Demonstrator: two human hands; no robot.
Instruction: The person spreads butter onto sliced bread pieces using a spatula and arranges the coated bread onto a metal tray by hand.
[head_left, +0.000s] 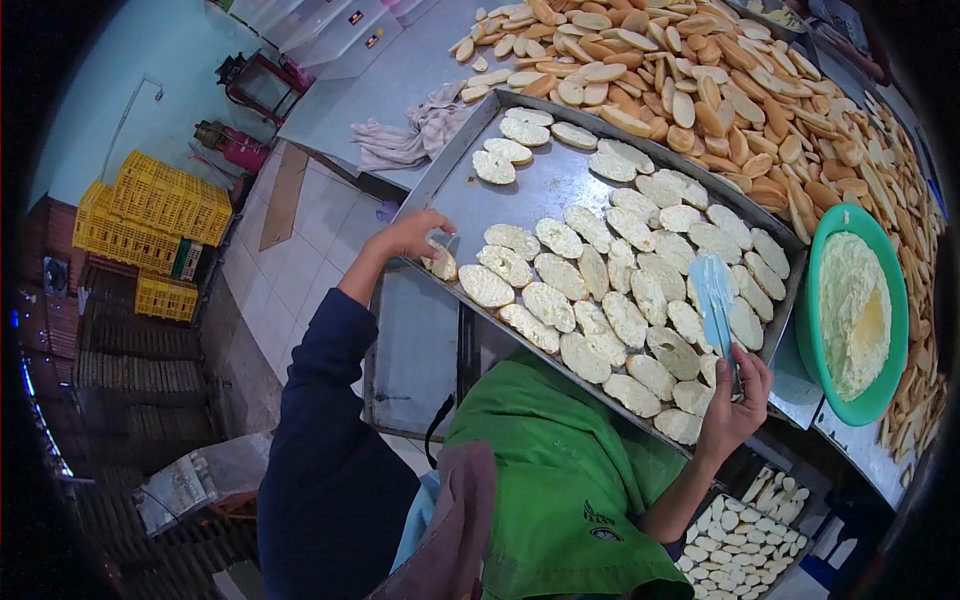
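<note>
Left hand: the left hand (408, 236) pinches an oval bread slice (441, 266) between its fingertips, at the near left edge of the big gray metal tray (465, 195).
Right hand: the right hand (738, 400) has its fingers curled around the flat light-blue spatula (713, 295), which is over the tray.
Tray: lots of bread slices with pale cream (545, 303) lie in it.
Right of tray: a round green plastic bowl (817, 362) of pale cream.
Past tray: a big heap of plain bread (745, 105).
</note>
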